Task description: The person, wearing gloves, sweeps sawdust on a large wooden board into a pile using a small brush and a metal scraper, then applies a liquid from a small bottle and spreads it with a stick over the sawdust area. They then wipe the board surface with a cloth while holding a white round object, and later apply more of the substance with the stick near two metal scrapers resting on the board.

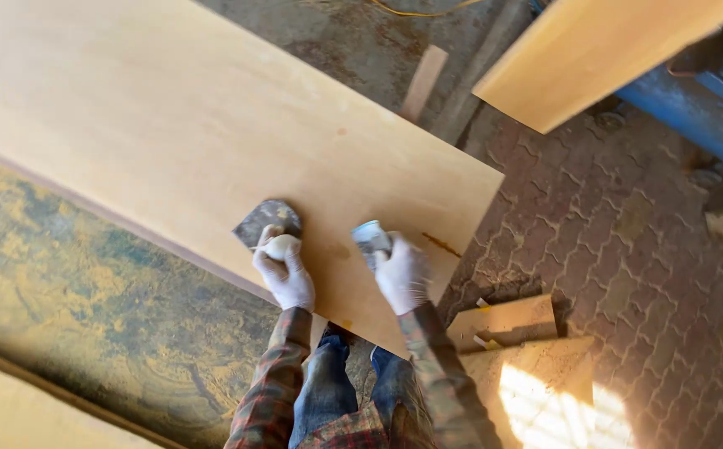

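Both arms reach forward from the bottom of the view, side by side, over the near edge of a big flat wooden board [170, 125]. The sleeves are plaid, red and dark, and both hands wear thin white gloves.

The left hand [285, 270] lies on the board with its fingers curled. It grips a small pale lump [282, 246], round like an egg. Just past the fingers a dark, rough scrap [267, 219] lies on the wood. It looks like sandpaper, with torn edges. The lump touches this scrap.

The right hand [401, 274] is closed around a small round tin [371, 236]. The tin is grey and shiny with a pale top, and it leans toward the board. Just to the right of it there is a thin brown streak [440, 244] on the wood.

The board is smooth and light tan, with straight edges and a sharp corner at the right. It rests on a blotchy yellow and dark surface [87, 308]. To the right the ground [628, 249] is made of wavy grey paving stones. Small wood offcuts [507, 320] lie there near the person's feet. Another pale plank [586, 50] rests on a blue metal beam [694, 112] at the top right.
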